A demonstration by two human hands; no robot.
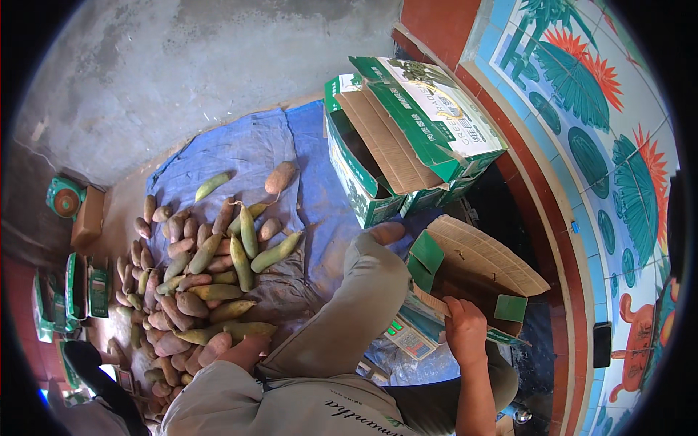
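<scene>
My right hand (465, 325) has its fingers wrapped over the near edge of an open cardboard box (476, 251), gripping a flap. The box has a brown inside and green flaps. My left hand (251, 349) is low at the near right side of a heap of roots, beside a pinkish-brown root (215, 349) and a long green radish (251, 330). Its fingers are mostly hidden, so whether it holds anything does not show. A digital scale (408, 338) with a lit green display stands by the box, partly covered by it.
The brown and green roots (196, 291) spread over a blue tarp (251, 138). Beyond my bent knee, larger green-and-white cartons (429, 109) stand against the tiled wall. More green boxes (98, 291) and a small fan-like object (65, 200) are at left. A dark phone-like object (602, 345) is at right.
</scene>
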